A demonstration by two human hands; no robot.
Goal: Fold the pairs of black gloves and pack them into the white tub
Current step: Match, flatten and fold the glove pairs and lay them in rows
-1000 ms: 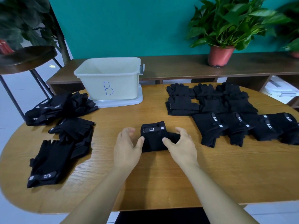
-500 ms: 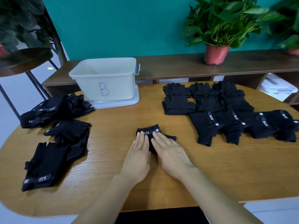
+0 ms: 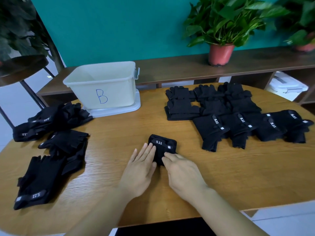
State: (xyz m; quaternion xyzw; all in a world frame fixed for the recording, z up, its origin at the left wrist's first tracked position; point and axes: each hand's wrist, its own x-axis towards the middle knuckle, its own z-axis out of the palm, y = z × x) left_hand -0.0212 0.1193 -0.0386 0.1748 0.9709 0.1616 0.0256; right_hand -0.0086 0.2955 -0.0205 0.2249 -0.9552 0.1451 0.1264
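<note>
The folded pair of black gloves (image 3: pixel 162 148) lies mid-table on the wooden table (image 3: pixel 119 132), with the white tub (image 3: pixel 102 89) well apart at 11 o'clock from it. The left hand (image 3: pixel 139 169) and the right hand (image 3: pixel 183 173) lie flat, fingers straight, pressing its near edge from 7 and 5 o'clock and gripping nothing. The bundle looks soft, light and springy, likely to unfold. It is best pinched across its folded thickness.
</note>
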